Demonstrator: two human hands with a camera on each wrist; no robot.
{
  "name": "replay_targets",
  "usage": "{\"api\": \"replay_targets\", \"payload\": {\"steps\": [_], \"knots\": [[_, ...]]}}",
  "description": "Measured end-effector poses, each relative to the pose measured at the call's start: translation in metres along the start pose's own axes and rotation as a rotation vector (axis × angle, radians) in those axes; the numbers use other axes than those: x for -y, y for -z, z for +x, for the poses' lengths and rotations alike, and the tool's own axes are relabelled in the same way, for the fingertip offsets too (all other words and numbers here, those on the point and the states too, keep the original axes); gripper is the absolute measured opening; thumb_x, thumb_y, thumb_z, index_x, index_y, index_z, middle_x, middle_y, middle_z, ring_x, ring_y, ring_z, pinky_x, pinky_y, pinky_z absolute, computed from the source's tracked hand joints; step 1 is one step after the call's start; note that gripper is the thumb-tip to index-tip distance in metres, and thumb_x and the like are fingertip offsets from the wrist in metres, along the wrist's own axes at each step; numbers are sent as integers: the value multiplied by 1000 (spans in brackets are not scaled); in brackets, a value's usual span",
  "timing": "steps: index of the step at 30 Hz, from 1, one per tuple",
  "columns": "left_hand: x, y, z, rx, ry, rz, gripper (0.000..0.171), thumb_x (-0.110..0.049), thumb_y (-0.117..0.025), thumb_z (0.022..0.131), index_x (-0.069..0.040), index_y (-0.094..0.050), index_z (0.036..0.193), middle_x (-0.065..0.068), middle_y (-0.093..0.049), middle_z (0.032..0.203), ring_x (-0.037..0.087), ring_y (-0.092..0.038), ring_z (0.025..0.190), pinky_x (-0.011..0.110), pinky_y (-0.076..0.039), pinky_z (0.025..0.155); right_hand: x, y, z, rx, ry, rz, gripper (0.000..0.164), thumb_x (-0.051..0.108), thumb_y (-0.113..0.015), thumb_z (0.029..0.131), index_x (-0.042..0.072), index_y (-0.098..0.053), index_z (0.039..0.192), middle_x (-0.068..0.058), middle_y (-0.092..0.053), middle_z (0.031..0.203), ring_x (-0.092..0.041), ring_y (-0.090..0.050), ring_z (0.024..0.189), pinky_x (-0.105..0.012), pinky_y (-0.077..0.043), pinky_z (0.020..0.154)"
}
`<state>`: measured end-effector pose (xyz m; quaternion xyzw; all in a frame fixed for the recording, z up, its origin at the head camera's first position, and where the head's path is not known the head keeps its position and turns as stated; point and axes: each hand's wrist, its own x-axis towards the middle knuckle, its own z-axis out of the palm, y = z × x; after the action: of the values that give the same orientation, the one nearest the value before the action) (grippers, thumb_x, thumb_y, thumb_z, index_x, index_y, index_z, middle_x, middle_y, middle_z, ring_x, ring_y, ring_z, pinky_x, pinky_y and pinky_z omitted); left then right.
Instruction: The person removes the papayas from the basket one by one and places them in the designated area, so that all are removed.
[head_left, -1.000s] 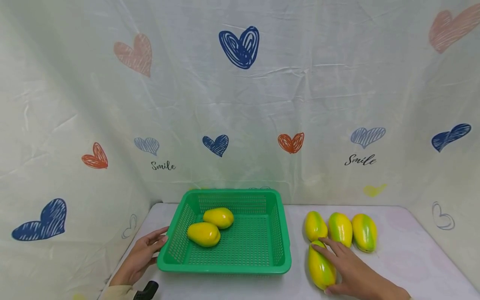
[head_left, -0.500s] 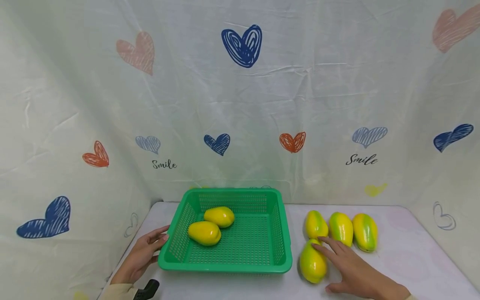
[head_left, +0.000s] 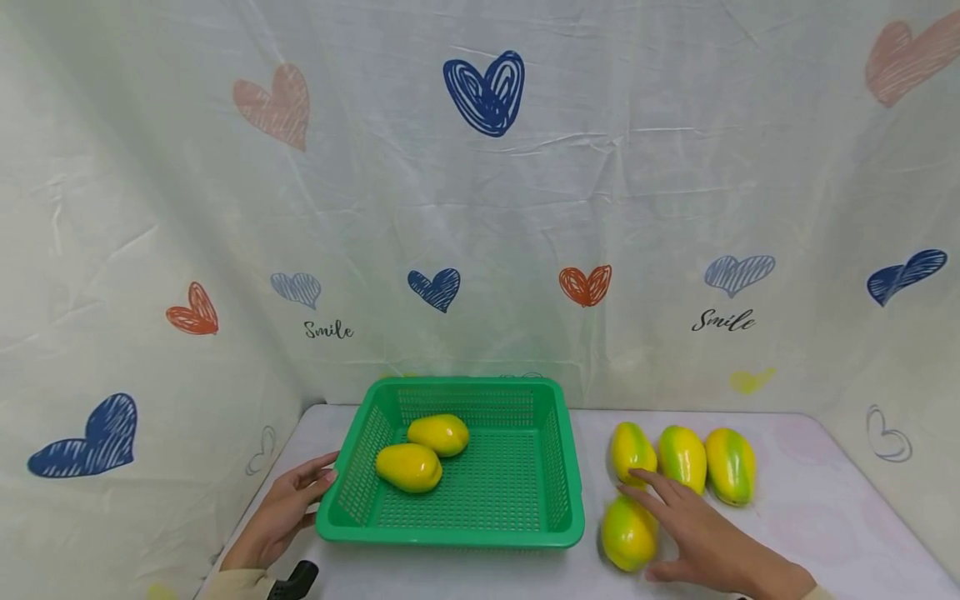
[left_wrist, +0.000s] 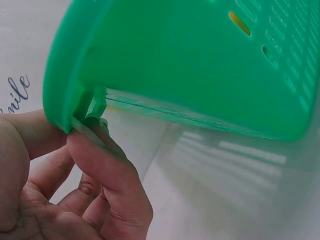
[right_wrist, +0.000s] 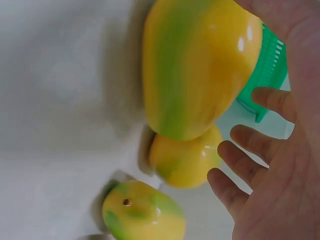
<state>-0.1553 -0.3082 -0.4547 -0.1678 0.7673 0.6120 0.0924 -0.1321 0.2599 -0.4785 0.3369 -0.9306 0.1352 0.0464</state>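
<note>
At the left end of the green basket (head_left: 450, 536), my left hand (head_left: 281, 510) pinches the rim between thumb and fingers, as the left wrist view shows up close. Two yellow papayas (head_left: 408, 467) lie inside the basket, on its left half. My right hand (head_left: 701, 537) hovers with spread fingers just right of a yellow-green papaya (head_left: 628, 535) standing alone near the front. In the right wrist view that papaya (right_wrist: 195, 65) is large beside the palm, and the fingers are not curled round it. The index fingertip overlaps the gap behind it in the head view.
Behind the right hand stand three more yellow-green papayas (head_left: 682, 457) in a row. A white cloth covers the table (head_left: 817, 517). A heart-printed curtain (head_left: 495, 208) hangs along the back and sides. Near the left wrist is a black device (head_left: 294, 581).
The front papaya has turned and shifted left, out from under my right hand, which has loosened from it. The fingertips have since moved slightly left. My left hand stays on the basket rim.
</note>
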Motion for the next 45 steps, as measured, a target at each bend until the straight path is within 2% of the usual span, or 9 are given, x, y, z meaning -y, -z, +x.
{"api": "replay_targets", "payload": {"steps": [5, 9, 16, 23, 35, 40, 45], "knots": [[0, 1, 0, 2, 1, -6, 60, -21, -60, 110, 3, -38, 160, 21, -59, 133, 18, -66, 94, 38, -61, 83, 7, 14, 10, -10, -16, 20, 90, 68, -78, 84, 20, -49, 156, -12, -48, 156, -34, -58, 128, -62, -54, 98], [0, 0, 0, 3, 1, -7, 59, -20, -59, 111, 3, -37, 161, 21, -58, 134, 18, -67, 94, 37, -61, 82, 13, 27, 23, -46, 2, 33, 80, 63, -76, 90, 21, -52, 153, -11, -50, 155, -34, -58, 129, -63, -53, 100], [0, -1, 1, -9, 10, -14, 57, -19, -58, 111, 3, -38, 160, 21, -58, 135, 18, -67, 94, 37, -61, 82, 28, 45, 57, -62, 64, 50, 73, 54, -77, 94, 19, -54, 153, -9, -49, 157, -34, -52, 137, -62, -51, 105], [1, -1, 0, -10, -3, -14, 57, -18, -57, 111, 4, -38, 160, 24, -58, 138, 17, -67, 94, 37, -61, 82, 47, 51, 99, -30, 184, 47, 73, 36, -83, 93, 11, -52, 154, -18, -48, 156, -40, -51, 139, -63, -48, 108], [3, -2, 1, -17, -10, -15, 55, -18, -57, 111, 3, -40, 160, 22, -60, 137, 18, -67, 94, 37, -61, 81, 72, 39, 165, 101, 274, 23, 82, 34, -84, 93, 10, -42, 160, -19, -41, 162, -38, -46, 145, -57, -42, 117], [1, -3, 0, -21, -18, -15, 55, -18, -57, 111, 3, -41, 159, 22, -60, 137, 18, -67, 94, 37, -61, 81, 78, 30, 188, 126, 294, -18, 87, 31, -85, 92, 9, -39, 162, -19, -40, 163, -38, -48, 144, -56, -42, 117], [1, -3, -2, -25, -23, -17, 54, -18, -57, 111, 3, -41, 159, 19, -62, 134, 18, -67, 94, 37, -61, 81, 83, 23, 206, 142, 292, -8, 87, 27, -87, 90, 9, -40, 161, -20, -41, 162, -39, -49, 143, -56, -43, 116]]}}
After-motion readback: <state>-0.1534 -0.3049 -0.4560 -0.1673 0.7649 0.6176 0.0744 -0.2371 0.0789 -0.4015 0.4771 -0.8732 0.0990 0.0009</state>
